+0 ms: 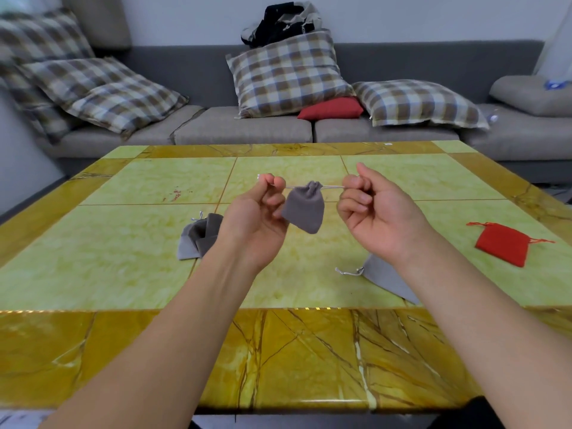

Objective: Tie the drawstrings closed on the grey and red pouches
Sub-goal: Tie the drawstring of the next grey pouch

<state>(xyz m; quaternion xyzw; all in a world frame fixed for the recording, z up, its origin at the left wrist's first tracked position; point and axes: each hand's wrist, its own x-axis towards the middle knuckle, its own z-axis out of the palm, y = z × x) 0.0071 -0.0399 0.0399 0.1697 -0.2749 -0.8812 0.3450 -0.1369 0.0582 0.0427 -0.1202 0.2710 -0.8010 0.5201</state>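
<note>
I see my left hand [263, 209] and right hand [368, 209] each pinching a drawstring [332, 187] end at frame centre, cord horizontal; the held grey pouch [305, 209] hangs mouth-up. Four grey pouches altogether, one red pouch [501, 244] at right on the table [123, 274].

Grey sofa [247, 128] set against pale wall [402, 17]; plaid cushions [288, 75] and red cushion [331, 108] laid on it; yellow-green marble table [123, 274] placed before it.

Home living rm: grey sofa [247, 128] w/ plaid cushions [288, 72] behind marble-look coffee table [123, 274].
</note>
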